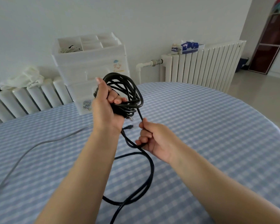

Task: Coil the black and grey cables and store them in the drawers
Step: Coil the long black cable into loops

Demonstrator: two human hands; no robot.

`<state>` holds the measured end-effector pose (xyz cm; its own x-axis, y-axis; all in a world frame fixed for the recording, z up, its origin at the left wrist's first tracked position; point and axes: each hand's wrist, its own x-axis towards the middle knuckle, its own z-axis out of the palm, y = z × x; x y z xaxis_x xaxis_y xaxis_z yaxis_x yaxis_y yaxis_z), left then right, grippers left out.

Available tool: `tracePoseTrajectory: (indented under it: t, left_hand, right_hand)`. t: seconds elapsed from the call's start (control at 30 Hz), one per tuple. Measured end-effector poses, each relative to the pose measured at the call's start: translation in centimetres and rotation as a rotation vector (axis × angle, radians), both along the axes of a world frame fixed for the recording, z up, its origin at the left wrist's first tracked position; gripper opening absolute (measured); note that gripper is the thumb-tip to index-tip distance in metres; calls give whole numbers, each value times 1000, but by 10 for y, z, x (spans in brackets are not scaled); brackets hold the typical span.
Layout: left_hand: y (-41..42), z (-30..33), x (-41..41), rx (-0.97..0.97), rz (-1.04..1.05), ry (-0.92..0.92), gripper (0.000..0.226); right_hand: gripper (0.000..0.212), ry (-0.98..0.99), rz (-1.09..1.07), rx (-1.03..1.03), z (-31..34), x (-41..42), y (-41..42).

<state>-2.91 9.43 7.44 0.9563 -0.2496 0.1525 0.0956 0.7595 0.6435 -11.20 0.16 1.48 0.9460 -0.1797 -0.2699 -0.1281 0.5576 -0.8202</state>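
My left hand (106, 109) grips a bundle of coiled black cable (128, 92), held up above the table. A loose strand runs down from the coil into my right hand (153, 139), whose fingers curl round it. Below that hand the rest of the black cable loops across the tablecloth toward the near edge. A plug end (129, 126) dangles between my hands. The grey cable (31, 147) lies uncoiled on the left of the table. The white plastic drawers (90, 68) stand at the table's far edge behind the coil, their front drawers pushed in.
The table wears a blue-and-white checked cloth (208, 126). White radiators (200, 67) line the wall behind, one bearing a tissue box (190, 46) and the other a crumpled cloth (26, 78). The drawer unit's top tray holds small items. A dark shelf (268, 44) stands far right.
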Motion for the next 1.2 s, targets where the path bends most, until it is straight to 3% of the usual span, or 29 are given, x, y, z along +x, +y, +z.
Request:
tracePoseTrajectory:
  t: [0.13, 0.2, 0.3, 0.37, 0.4, 0.57, 0.67, 0.73, 0.8, 0.9, 1.0, 1.1, 1.2]
  left_hand:
    - [-5, -1, -9, 65, 127, -108, 41]
    - [-5, -3, -12, 99, 207, -159, 41]
    - [-4, -4, -14, 106, 274, -171, 44]
    - [-8, -6, -18, 147, 319, -226, 43]
    - [-9, -6, -21, 171, 342, -274, 41]
    - [-17, -12, -27, 285, 408, -503, 40]
    - [-15, -11, -21, 199, 437, -352, 37]
    - [-11, -9, -14, 125, 461, -170, 37]
    - [-6, -7, -8, 62, 468, -55, 36]
    - [-1, -5, -4, 34, 480, -28, 31]
    - [1, -6, -2, 97, 493, -98, 32]
    - [-1, -9, 0, 224, 514, -295, 33]
    - [-5, -22, -6, 452, 524, -589, 35]
  right_hand:
    - [31, -40, 42, 190, 0, 0, 4]
    - [13, -84, 112, 68, 1, -1, 10]
    - [27, -39, 78, -266, -1, -3, 13]
    - [12, -5, 34, -274, 0, -2, 11]
    - [8, 19, 19, -228, 2, -1, 10]
    - [32, 72, 13, 235, 6, -3, -4]
    - [37, -75, 88, 385, 9, -7, 3]
    - [26, -205, 108, 276, 8, -12, 12]
    - [17, -274, 68, -36, 3, -13, 23]
    - [23, -201, 4, -566, -7, -11, 30]
    - [22, -148, 12, -666, -4, -10, 25]
    - [21, -55, 15, -589, 4, -6, 15]
    - [17, 42, 132, -171, 11, -3, -5]
